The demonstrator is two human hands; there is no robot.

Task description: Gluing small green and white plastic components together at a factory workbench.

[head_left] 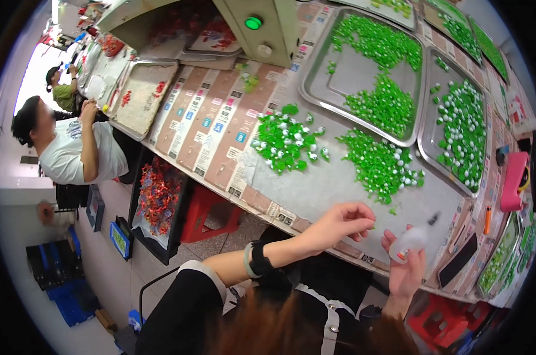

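Note:
My left hand (340,226) hovers over the table's near edge, thumb and fingertips pinched together. A speck of green shows at the fingertips, but I cannot make out what they hold. To its right, my right hand (407,269) has its fingers wrapped round a translucent white squeeze bottle (409,241), tilted, with its blurred dark tip pointing up and to the right. Beyond my hands lie two heaps on a pale sheet: small green pieces with white-and-black eyeballs (287,141) at the left, and mostly green pieces with some eyeballs (377,163) at the right.
Behind the heaps sits a metal tray (306,89) of green pieces, with another metal tray (423,139) to its right. A dark phone (458,261), orange cutter (487,220) and pink tape dispenser (513,180) lie right. A green-lit machine (268,35) stands far left; a person (72,142) sits beyond.

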